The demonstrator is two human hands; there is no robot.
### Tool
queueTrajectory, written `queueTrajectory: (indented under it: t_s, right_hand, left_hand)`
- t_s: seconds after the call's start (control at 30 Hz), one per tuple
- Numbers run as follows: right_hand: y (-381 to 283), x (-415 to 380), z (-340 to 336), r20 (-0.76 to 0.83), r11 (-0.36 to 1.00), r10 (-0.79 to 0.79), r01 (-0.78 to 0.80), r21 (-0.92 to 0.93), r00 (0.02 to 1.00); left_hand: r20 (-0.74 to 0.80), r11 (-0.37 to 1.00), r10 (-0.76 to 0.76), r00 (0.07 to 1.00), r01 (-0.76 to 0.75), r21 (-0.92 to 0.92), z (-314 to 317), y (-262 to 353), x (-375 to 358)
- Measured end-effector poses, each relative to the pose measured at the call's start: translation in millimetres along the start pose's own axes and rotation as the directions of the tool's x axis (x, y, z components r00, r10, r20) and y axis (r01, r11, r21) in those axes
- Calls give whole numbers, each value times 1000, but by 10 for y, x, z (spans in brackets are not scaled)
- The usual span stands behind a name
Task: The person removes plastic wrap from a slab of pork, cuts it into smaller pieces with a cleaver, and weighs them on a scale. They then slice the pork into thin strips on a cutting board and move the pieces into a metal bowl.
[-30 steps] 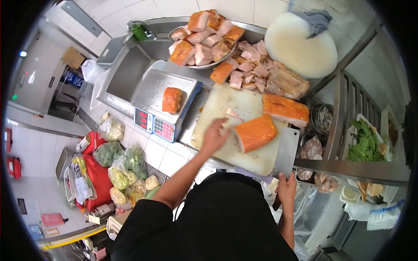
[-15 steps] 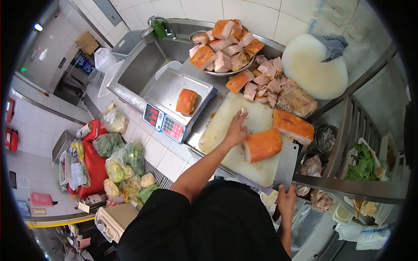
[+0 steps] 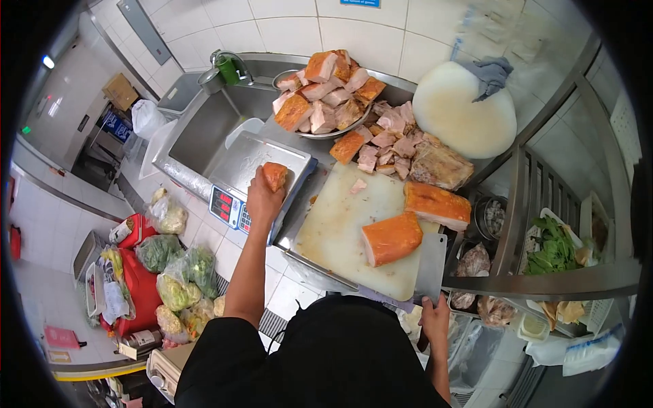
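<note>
My left hand (image 3: 264, 198) is closed around a chunk of roast pork (image 3: 275, 175) with orange-brown skin, over the steel pan of a digital scale (image 3: 246, 153). Down at the counter's front edge, my right hand (image 3: 435, 318) grips the handle of a cleaver (image 3: 431, 262), its broad blade lying over the right side of the white cutting board (image 3: 326, 234). Left of that blade sits a large roast pork block (image 3: 392, 239). Behind it rests a second block (image 3: 437, 205). A small meat scrap (image 3: 358, 185) lies near the board's back edge.
Behind the board, cut meat pieces (image 3: 391, 139) lie heaped beside a metal bowl (image 3: 340, 133) piled with pork chunks. A sink (image 3: 197, 139) is at the back left, and a round white board (image 3: 462, 112) leans on the wall. Bagged vegetables (image 3: 180, 279) stand low at left.
My left hand has moved left from the cutting board to the scale and taken hold of the pork chunk there. My right hand keeps the cleaver. The whole view has shifted slightly.
</note>
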State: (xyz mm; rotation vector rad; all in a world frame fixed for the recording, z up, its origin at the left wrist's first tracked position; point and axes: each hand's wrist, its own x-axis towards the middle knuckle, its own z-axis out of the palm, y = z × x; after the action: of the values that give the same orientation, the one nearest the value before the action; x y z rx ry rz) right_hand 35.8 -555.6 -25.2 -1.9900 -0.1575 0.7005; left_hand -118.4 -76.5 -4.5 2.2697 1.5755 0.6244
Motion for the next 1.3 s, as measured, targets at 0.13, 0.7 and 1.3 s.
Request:
queueTrajectory:
  t_s: [0.13, 0.7, 1.3]
  right_hand:
    - [-85, -12, 43, 26, 1000, 6, -5, -13, 1000]
    - [220, -403, -107, -123, 986, 66, -84, -146, 990]
    - [101, 65, -150, -86, 843, -109, 46, -536, 990]
  left_hand:
    - [-18, 947, 141, 990, -140, -288, 150, 74, -81]
    - [123, 715, 673, 729, -599, -360, 1395, 1854, 553]
    - [569, 737, 656, 495, -582, -343, 991, 1430, -1374]
